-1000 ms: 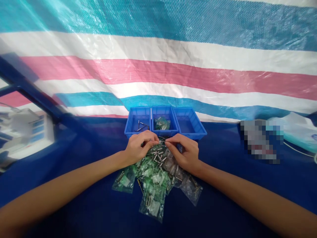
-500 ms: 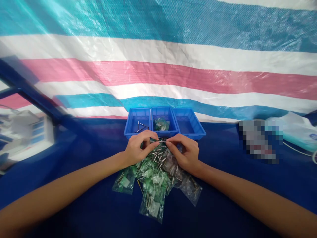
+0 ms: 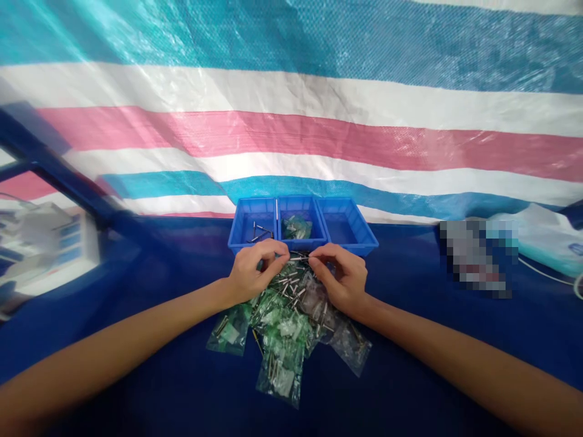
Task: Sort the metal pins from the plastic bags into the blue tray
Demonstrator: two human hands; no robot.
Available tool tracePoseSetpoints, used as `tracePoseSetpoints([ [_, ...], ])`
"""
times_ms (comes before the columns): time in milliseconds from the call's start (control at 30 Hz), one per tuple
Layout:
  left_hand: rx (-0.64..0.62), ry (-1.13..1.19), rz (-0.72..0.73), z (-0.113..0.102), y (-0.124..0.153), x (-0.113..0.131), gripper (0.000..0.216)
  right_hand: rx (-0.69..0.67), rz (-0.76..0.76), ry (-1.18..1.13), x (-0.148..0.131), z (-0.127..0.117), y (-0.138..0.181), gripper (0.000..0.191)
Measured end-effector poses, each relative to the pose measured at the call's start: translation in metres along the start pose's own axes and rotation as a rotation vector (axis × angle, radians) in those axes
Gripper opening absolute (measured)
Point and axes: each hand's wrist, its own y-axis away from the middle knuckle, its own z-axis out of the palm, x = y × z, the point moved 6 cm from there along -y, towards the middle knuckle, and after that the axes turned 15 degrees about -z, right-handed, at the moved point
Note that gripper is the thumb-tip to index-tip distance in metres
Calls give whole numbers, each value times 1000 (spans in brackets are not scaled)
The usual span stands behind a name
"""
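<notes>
My left hand [image 3: 257, 270] pinches one end of a slim metal pin [image 3: 299, 259] between thumb and forefinger. At the pin's other end, the thumb and forefinger of my right hand [image 3: 341, 274] are closed on it. The pin lies roughly level between the fingertips, just in front of the blue bins. Loose metal pins [image 3: 291, 288], thicker at one end, are heaped below my hands. They rest on a pile of clear and greenish plastic bags [image 3: 280, 328], several with pins inside.
Three joined blue bins stand behind the pile: the left bin [image 3: 237, 227] holds a few pins, the middle bin [image 3: 303, 244] a greenish bag, beside the right bin [image 3: 359, 249]. White equipment [image 3: 59, 261] sits far left, a pale plastic bag [image 3: 537, 240] far right. Striped sheeting [image 3: 291, 133] hangs behind.
My fingertips have moved slightly apart, the left a little leftward and the right a little rightward, so more of the pin shows between them. The pile and bins look unchanged.
</notes>
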Motion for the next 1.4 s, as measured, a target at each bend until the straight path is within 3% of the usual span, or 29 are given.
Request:
tracePoseSetpoints([
  [467, 51, 5, 15, -1, 2, 0, 21, 30, 23, 28, 3, -2, 1, 6],
  [1133, -8, -38, 6, 0, 0, 1, 14, 17, 1, 33, 1, 0, 1, 7],
  [1400, 9, -24, 5, 0, 0, 2, 18, 34, 64, 24, 6, -2, 2, 6],
])
